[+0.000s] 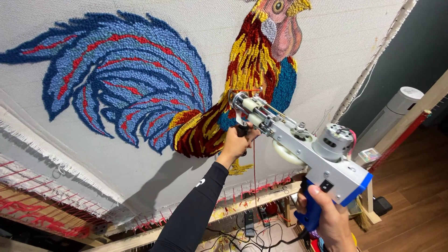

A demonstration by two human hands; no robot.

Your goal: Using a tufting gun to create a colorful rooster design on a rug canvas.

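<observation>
At the far left, the stretched white backing cloth [140, 163] carries the tufted rooster's tail [116, 70], a fan of blue loops streaked with red. Below it the cloth's frayed edge hangs over a wooden frame [42, 210] wound with red yarn. Moving right, the rooster's body [247, 65] rises in red, yellow and dark maroon to a pink head at the top edge.

Your left hand [237, 142], in a black sleeve, is closed around the front handle of the tufting gun [298, 140], fingers [249, 136] wrapped tight just under the nose. The gun's nose sits against the cloth at the rooster's lower body, beside a blue patch, and a thin red yarn strand [254, 163] drops straight down past your wrist. The gun's silver body slants down to the right, with a motor on top and a blue rear end. Your right hand [326, 219] grips the blue rear handle, fingers fully closed on it.

Further right, a white cylindrical appliance [396, 112] stands on the wooden floor [410, 196].
</observation>
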